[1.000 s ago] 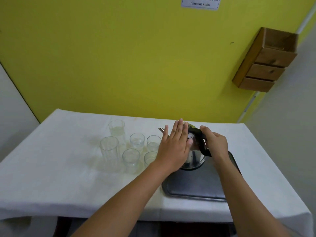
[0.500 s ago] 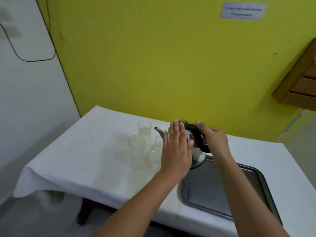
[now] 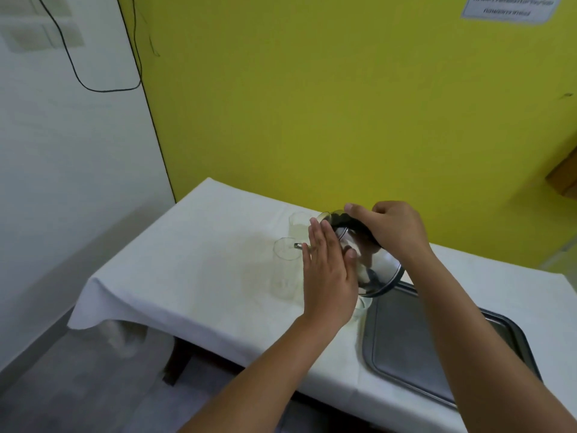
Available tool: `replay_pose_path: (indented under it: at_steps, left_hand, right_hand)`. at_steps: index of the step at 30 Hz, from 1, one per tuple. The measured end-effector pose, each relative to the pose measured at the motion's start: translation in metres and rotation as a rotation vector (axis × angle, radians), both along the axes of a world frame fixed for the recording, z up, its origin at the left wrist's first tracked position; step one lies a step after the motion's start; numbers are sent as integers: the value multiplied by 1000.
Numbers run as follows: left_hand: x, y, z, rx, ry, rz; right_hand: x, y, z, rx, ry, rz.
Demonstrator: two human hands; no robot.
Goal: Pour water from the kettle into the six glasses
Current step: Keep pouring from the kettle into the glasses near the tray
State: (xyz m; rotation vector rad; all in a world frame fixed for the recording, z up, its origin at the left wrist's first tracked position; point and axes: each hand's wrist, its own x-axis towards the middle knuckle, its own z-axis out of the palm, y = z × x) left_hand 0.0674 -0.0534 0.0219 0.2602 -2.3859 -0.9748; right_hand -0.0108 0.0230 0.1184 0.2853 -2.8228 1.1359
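Note:
A shiny steel kettle (image 3: 370, 264) with a black handle is lifted and tipped to the left, its spout over the rim of a tall clear glass (image 3: 284, 270). My right hand (image 3: 395, 231) grips the black handle from above. My left hand (image 3: 327, 270) lies flat, fingers together, against the kettle's left side. Another glass (image 3: 298, 228) stands behind the tall one. A further glass (image 3: 363, 306) peeks out below the kettle; my left hand hides the others.
The table carries a white cloth (image 3: 199, 270), whose left edge hangs over a gap beside the white wall. A steel tray (image 3: 437, 348) lies on the right of the table. The yellow wall stands close behind.
The kettle has left the tray side, risen and tipped left with its spout over the tall glass. Both hands went with it, and the view swung left.

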Motion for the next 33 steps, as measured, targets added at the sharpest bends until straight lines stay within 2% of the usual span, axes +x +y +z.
replay_pose_path:
  at_steps: [12, 33]
  left_hand:
    - [5, -1, -5, 137, 16, -64]
    - [-6, -2, -7, 240, 105, -12]
  right_hand:
    - [7, -12, 7, 154, 38, -17]
    - [-7, -25, 12, 177, 52, 89]
